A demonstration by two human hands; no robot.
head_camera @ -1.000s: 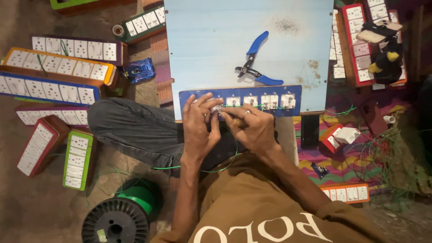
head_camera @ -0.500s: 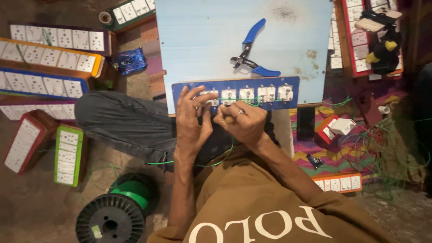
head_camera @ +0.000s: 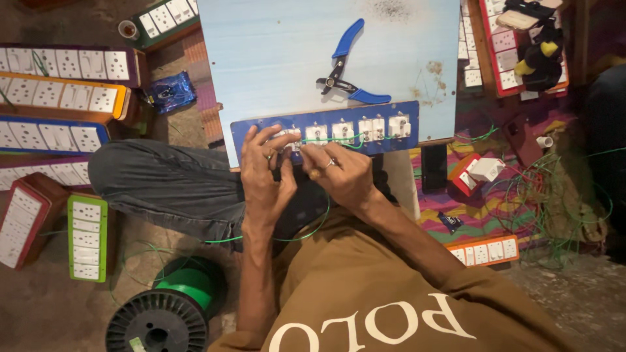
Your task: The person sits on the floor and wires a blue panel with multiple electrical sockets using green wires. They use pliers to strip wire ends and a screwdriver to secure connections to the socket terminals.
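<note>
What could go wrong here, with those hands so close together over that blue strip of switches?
The blue switch panel sits at the near edge of the light blue board; pressure from the left hand and right hand might tip it off. The thin green wire threaded along the switches could kink or snag between the fingers. Loose green wire trails toward the green spool and might catch on the knee.

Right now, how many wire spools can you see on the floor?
1: a black-flanged spool of green wire lies on the floor, lower left, beside the person's left arm. Others may be hidden.
</note>
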